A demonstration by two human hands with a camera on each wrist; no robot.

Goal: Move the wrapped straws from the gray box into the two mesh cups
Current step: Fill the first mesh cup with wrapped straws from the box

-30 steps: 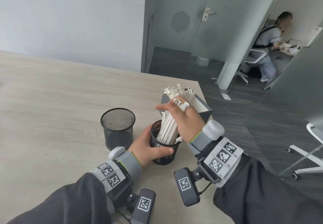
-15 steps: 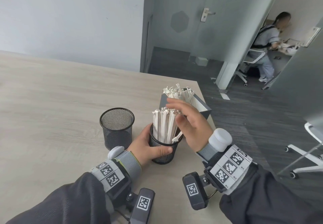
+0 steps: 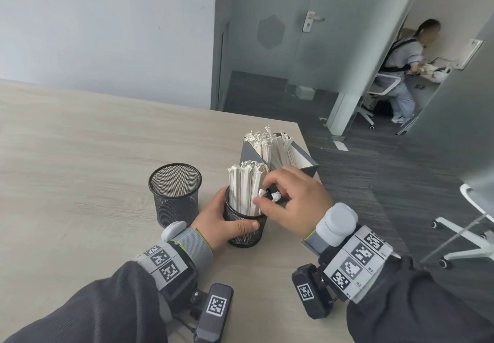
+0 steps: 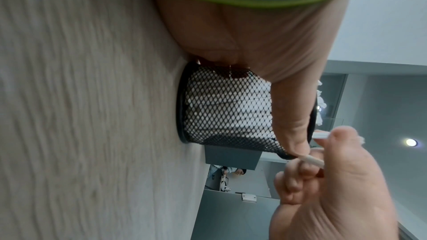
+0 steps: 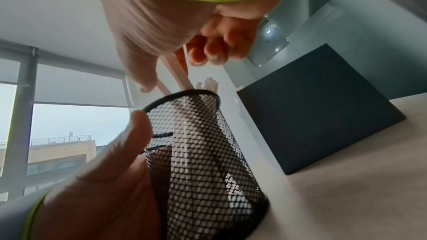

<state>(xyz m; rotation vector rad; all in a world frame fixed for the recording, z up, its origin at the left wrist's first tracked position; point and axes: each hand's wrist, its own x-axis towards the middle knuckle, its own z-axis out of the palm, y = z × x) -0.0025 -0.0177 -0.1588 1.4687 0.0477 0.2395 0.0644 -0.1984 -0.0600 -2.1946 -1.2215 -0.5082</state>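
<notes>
My left hand (image 3: 223,215) grips the nearer black mesh cup (image 3: 244,233) on the table; its thumb (image 4: 289,116) lies across the cup's front wall. A bundle of wrapped straws (image 3: 244,190) stands upright in that cup. My right hand (image 3: 263,193) is at the cup's right rim and pinches a couple of wrapped straws (image 5: 177,72) that lean out over the rim. The second mesh cup (image 3: 175,193) stands empty to the left. The gray box (image 3: 299,161) sits just behind, with more wrapped straws (image 3: 264,144) leaning in it.
The wooden table (image 3: 80,169) ends at its right edge just past the gray box. Beyond it lie dark floor, a glass partition and a white chair base (image 3: 467,243). A person (image 3: 401,70) sits far back in another room.
My right hand set the bundle of straws down into the held cup and let it go. It then dropped to the right rim and pinched the leaning straws. The left hand kept its grip.
</notes>
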